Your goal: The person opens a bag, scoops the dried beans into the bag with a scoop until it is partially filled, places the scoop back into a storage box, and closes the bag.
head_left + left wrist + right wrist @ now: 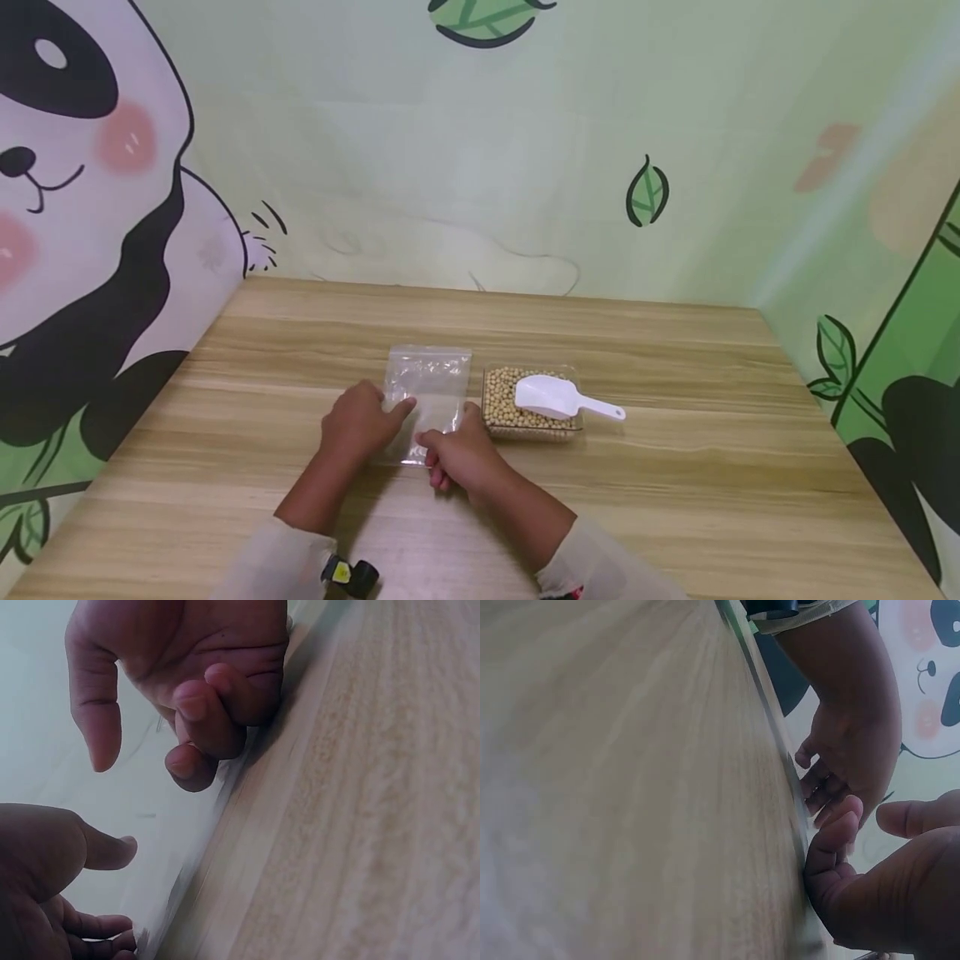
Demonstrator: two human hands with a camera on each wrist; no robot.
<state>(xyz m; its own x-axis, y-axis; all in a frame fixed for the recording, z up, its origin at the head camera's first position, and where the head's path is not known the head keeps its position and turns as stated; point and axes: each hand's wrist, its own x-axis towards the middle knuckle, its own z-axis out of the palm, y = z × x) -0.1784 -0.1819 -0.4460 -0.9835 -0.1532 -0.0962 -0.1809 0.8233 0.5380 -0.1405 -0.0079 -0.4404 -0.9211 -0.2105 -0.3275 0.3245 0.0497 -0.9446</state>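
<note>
Pale sleeves (273, 562) cover my arms at the near edge of the table (712, 483), and below my left cuff sits a black strap with a yellow patch (342, 573). Between my hands a clear bag (437, 390) lies flat on the table, a little left of midway between the side edges, its zip strip (430, 353) toward the far edge. My left hand (357, 425) is at the bag's left edge, thumb straight out over the plastic and well apart from the loosely bent fingers. My right hand (467, 454) is at the bag's near right corner; its thumb also reaches over the bag, with a gap between it and the curled fingers. Whether either thumb presses the plastic, I cannot tell. Just beside my right hand, slightly right of the table's middle, stands a clear tub (534, 433) of pale beans (500, 400). A white scoop (551, 395) rests on the beans, its handle sticking out past the tub toward the table's right edge. Along the far edge rises a wall (480, 167) painted with green leaves.
</note>
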